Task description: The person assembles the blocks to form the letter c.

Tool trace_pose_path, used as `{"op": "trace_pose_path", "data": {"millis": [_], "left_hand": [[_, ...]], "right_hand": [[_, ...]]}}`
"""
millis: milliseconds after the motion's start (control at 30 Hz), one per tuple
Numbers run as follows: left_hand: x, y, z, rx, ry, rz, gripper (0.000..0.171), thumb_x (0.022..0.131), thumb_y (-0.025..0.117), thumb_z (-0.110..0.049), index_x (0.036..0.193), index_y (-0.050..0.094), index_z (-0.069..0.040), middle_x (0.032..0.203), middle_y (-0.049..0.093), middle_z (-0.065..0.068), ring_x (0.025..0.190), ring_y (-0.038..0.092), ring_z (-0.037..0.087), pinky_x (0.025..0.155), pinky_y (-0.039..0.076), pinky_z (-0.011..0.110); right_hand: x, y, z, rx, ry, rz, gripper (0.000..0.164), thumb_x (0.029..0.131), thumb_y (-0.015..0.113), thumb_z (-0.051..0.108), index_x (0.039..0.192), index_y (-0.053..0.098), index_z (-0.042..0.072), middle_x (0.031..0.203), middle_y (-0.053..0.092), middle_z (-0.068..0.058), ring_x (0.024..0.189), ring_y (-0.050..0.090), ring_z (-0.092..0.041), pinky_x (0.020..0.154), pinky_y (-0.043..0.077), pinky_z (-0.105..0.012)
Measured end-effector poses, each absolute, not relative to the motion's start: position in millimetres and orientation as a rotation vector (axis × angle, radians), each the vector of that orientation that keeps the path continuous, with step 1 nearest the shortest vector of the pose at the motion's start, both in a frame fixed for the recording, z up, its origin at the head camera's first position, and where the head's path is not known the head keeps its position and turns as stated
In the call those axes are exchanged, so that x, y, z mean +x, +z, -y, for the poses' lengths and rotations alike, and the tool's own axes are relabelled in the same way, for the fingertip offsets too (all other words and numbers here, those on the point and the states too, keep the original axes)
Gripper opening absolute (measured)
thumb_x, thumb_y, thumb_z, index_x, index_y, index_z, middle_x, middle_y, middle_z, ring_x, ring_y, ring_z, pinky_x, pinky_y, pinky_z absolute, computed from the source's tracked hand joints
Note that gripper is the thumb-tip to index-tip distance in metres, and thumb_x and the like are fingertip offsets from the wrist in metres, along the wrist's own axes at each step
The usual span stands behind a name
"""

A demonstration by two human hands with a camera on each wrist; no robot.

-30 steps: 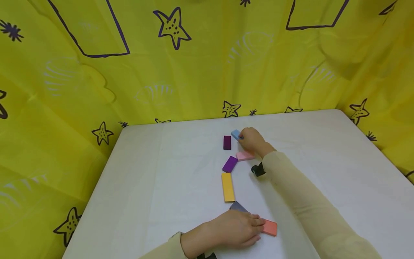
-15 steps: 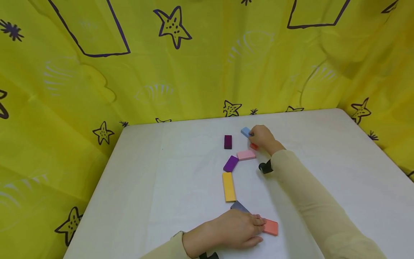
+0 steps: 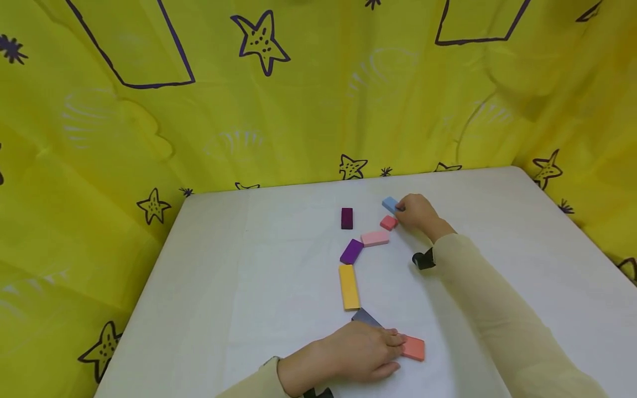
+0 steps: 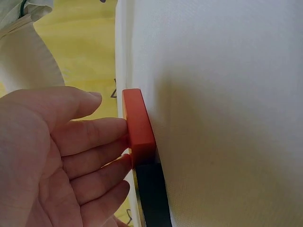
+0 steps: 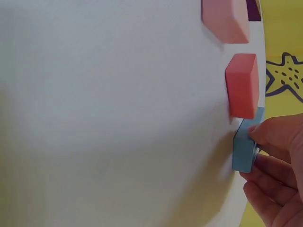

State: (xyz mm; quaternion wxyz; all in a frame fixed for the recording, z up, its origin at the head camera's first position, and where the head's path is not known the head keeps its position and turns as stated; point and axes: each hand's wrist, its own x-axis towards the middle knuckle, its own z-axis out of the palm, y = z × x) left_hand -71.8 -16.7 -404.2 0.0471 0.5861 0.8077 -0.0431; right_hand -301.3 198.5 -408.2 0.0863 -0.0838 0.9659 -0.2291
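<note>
At the far side of the table, my right hand (image 3: 418,213) pinches a light blue block (image 3: 390,204) between thumb and fingers, as the right wrist view also shows. Just in front and to the left of it lies a small red block (image 3: 389,223). My left hand (image 3: 365,351) lies near the front with fairly straight fingers, their tips touching an orange-red block (image 4: 139,123). Partly hidden behind this hand is a dark grey-blue block (image 3: 366,317), end to end with the orange-red one in the left wrist view.
A curving row runs away from the left hand: a yellow block (image 3: 349,287), a purple block (image 3: 351,251) and a pink block (image 3: 375,238). A dark maroon block (image 3: 346,218) sits apart behind them. Yellow patterned cloth (image 3: 308,110) hangs behind the white table (image 3: 209,287).
My right hand has moved to the right with the light blue block. The small red block, hidden at first, now shows fully. The left hand stays where it was.
</note>
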Motion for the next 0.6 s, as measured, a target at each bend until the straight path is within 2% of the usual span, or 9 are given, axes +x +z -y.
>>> {"op": "trace_pose_path", "data": {"millis": [600], "left_hand": [[-71.7,-405.2,18.1,1.789,-0.109,-2.477,0.036,0.096,0.043,-0.037,0.124,0.061,-0.023,0.131,0.05,-0.012,0.119,0.042,-0.002,0.085,0.039,0.012]], "right_hand": [[-269.4,-411.0,-221.1,-0.351,-0.595,-2.947,0.031,0.086,0.062,0.013,0.104,0.063,-0.012,0.104,0.061,-0.026,0.097,0.055,-0.037,0.088,0.042,-0.05]]}}
